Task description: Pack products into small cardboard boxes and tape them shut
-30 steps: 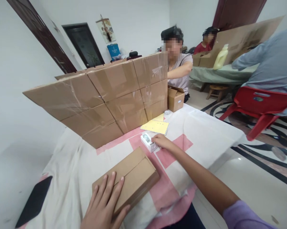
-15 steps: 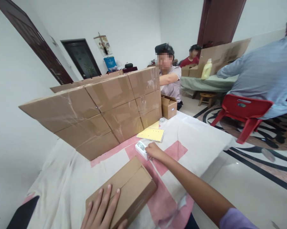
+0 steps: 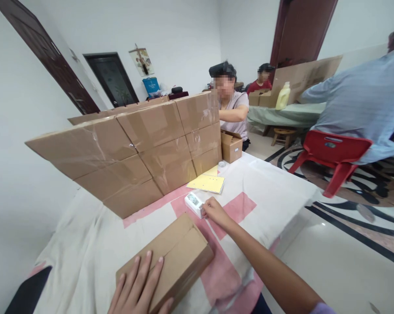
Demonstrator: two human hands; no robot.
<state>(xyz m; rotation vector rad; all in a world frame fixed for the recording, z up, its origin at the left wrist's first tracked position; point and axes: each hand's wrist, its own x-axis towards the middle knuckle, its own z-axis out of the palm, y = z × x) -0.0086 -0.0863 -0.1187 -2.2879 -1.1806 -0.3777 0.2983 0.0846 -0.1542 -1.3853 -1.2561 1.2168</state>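
Observation:
A closed cardboard box (image 3: pixel 180 257) lies on the near part of the table. My left hand (image 3: pixel 139 283) rests flat on its top, fingers spread. Beyond the box is a small white box-shaped device (image 3: pixel 194 205) with a greyish panel on top; I cannot tell its exact kind. My right hand (image 3: pixel 214 211) is closed in a pinch at the device's near right end. What the fingertips hold, if anything, is hidden. Just past the device lie yellow sheets (image 3: pixel 206 182) with small marks on them.
A wall of stacked, taped cartons (image 3: pixel 144 152) borders the table's far left. A small open carton (image 3: pixel 231 147) and a clear tape roll (image 3: pixel 221 165) stand at its right end. A person (image 3: pixel 236 102) sits behind; others sit near a red chair (image 3: pixel 336 152).
My right hand has shifted slightly right and towards me along the device's end, still pinched. My left hand stays flat on the box. The person behind the cartons has moved an arm.

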